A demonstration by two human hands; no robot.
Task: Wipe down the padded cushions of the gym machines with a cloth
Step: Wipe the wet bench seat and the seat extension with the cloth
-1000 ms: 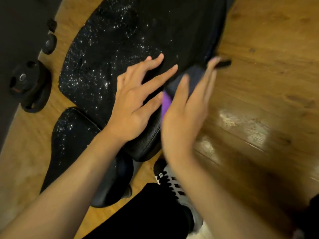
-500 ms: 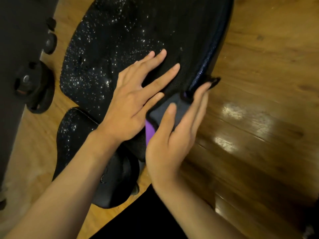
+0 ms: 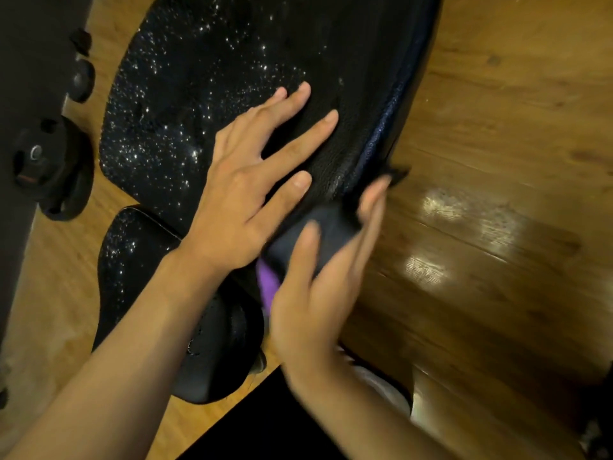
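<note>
A large black padded cushion (image 3: 232, 71) with a grainy, glinting surface fills the upper middle of the view. My left hand (image 3: 255, 180) rests flat on it, fingers spread and straight. My right hand (image 3: 318, 287) presses a dark cloth (image 3: 318, 227) with a purple patch (image 3: 268, 287) against the cushion's right side edge, fingers straight along the cloth. The right hand is motion-blurred. A smaller black seat cushion (image 3: 132, 260) lies below left, partly under my left forearm.
Wooden floor (image 3: 497, 194) with bright reflections spreads to the right. Black weight plates (image 3: 53, 167) and knobs (image 3: 83, 78) lie on the left by a dark mat (image 3: 30, 61). My dark trouser leg (image 3: 265, 419) and a pale shoe (image 3: 384, 383) are at the bottom.
My right hand with the cloth has slid down along the cushion's right edge toward me. My left hand has stayed flat on the cushion top.
</note>
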